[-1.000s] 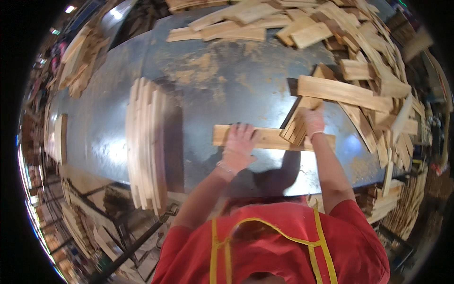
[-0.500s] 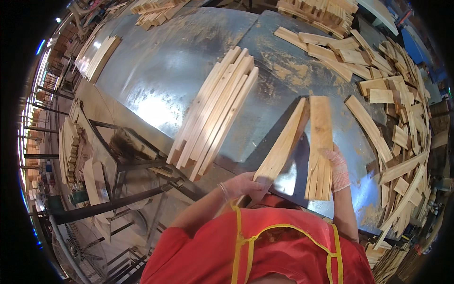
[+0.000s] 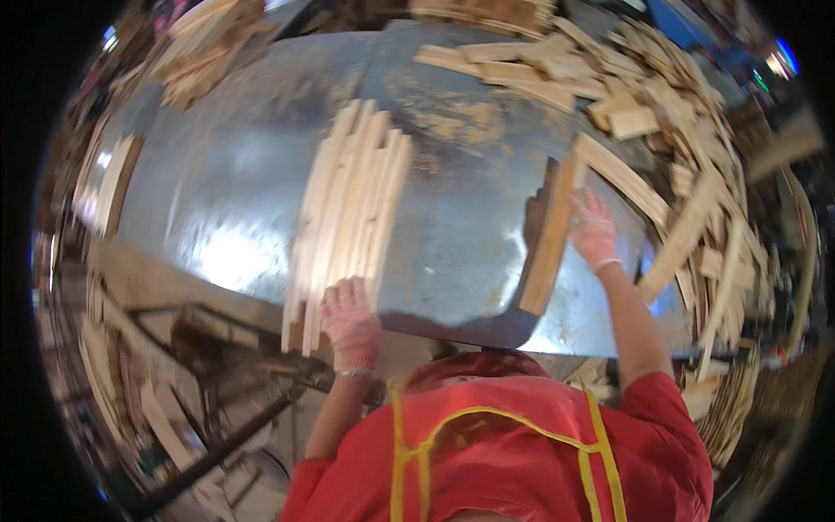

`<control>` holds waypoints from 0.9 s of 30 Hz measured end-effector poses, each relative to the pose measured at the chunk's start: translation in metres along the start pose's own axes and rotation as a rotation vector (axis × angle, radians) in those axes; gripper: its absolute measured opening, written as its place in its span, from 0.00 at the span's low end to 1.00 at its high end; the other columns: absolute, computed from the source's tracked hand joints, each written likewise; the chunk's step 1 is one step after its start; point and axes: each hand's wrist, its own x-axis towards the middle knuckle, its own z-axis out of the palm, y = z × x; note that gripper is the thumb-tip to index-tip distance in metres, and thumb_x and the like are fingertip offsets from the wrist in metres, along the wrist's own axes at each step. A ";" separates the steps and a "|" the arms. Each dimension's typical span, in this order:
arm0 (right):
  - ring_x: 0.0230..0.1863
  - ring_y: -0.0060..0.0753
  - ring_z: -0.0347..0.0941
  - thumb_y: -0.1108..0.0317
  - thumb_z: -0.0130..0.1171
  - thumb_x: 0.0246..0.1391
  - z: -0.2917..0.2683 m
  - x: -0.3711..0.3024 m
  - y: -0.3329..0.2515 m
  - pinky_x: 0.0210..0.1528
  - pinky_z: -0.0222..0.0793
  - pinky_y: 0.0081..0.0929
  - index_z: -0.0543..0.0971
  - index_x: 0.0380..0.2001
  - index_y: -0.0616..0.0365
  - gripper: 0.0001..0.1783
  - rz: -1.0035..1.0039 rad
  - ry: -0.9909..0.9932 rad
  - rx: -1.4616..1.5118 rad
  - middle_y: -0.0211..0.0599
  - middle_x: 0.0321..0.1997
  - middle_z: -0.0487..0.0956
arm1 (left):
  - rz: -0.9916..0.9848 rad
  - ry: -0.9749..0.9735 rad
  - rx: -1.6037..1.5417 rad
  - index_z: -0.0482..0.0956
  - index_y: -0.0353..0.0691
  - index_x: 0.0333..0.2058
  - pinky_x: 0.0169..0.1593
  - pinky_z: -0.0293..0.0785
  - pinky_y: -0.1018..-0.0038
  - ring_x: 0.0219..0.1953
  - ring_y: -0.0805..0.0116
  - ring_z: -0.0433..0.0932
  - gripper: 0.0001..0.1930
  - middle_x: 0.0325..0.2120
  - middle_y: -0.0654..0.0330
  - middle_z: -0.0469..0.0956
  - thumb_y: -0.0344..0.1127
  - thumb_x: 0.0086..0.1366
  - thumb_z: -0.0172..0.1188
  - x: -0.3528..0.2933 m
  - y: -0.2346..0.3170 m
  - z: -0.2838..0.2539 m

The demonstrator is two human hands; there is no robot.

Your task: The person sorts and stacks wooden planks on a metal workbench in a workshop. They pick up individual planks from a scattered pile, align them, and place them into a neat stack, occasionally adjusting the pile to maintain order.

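Note:
My left hand (image 3: 350,324) lies over the near end of a row of long pale wood strips (image 3: 348,191), its fingers stretched out on top of them. The strips lie side by side on the metal table, their ends uneven. At the right, my right hand (image 3: 593,228) is next to a single wooden board (image 3: 553,239), fingers extended and thumb side at the board's right edge. Motion blur hides whether it touches the board. The board slants on the table, with a dark shadow along its left side.
The grey metal table (image 3: 452,217) carries patches of sawdust. Loose offcuts (image 3: 687,157) pile up along its right side, and one strip (image 3: 624,183) lies just beyond my right hand. Stacked wood (image 3: 209,52) sits at the far left. A dark metal frame (image 3: 217,444) stands below the left edge.
Both hands have moved apart from in front of me. The left has gone from its board to the strip row; the right has gone farther forward, its board now lower on the table. The view has shifted.

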 end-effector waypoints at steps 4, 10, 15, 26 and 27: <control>0.67 0.61 0.68 0.45 0.72 0.47 0.000 -0.051 -0.086 0.70 0.66 0.51 0.69 0.69 0.54 0.49 0.624 -0.189 0.527 0.56 0.63 0.73 | 0.028 0.105 -0.037 0.68 0.38 0.69 0.73 0.61 0.52 0.72 0.44 0.64 0.43 0.68 0.46 0.68 0.40 0.54 0.72 -0.005 0.001 -0.008; 0.75 0.56 0.62 0.51 0.76 0.45 0.003 -0.113 -0.091 0.73 0.63 0.46 0.62 0.76 0.55 0.57 0.824 -0.329 0.361 0.55 0.77 0.62 | 0.454 0.141 -0.244 0.69 0.36 0.68 0.72 0.60 0.48 0.71 0.42 0.63 0.43 0.68 0.43 0.67 0.42 0.54 0.73 0.004 0.048 -0.030; 0.63 0.48 0.76 0.66 0.73 0.47 -0.056 -0.144 -0.013 0.68 0.72 0.39 0.60 0.77 0.61 0.54 0.935 -0.142 1.557 0.49 0.64 0.75 | 0.569 -0.016 -0.393 0.70 0.36 0.67 0.70 0.62 0.48 0.69 0.40 0.66 0.40 0.65 0.42 0.70 0.42 0.56 0.72 0.020 0.125 -0.028; 0.60 0.41 0.80 0.62 0.78 0.41 -0.217 -0.350 0.227 0.60 0.79 0.36 0.61 0.77 0.57 0.59 0.897 0.667 2.047 0.44 0.61 0.80 | 0.550 -0.633 -1.038 0.75 0.39 0.51 0.54 0.75 0.71 0.48 0.67 0.76 0.20 0.44 0.60 0.75 0.36 0.63 0.69 0.010 0.486 -0.026; 0.59 0.40 0.80 0.65 0.75 0.43 -0.221 -0.377 0.259 0.60 0.79 0.37 0.61 0.77 0.57 0.57 1.033 0.789 1.860 0.44 0.63 0.79 | 0.422 -0.715 -1.220 0.75 0.41 0.47 0.52 0.73 0.74 0.45 0.72 0.73 0.15 0.42 0.64 0.73 0.37 0.67 0.67 0.002 0.527 -0.035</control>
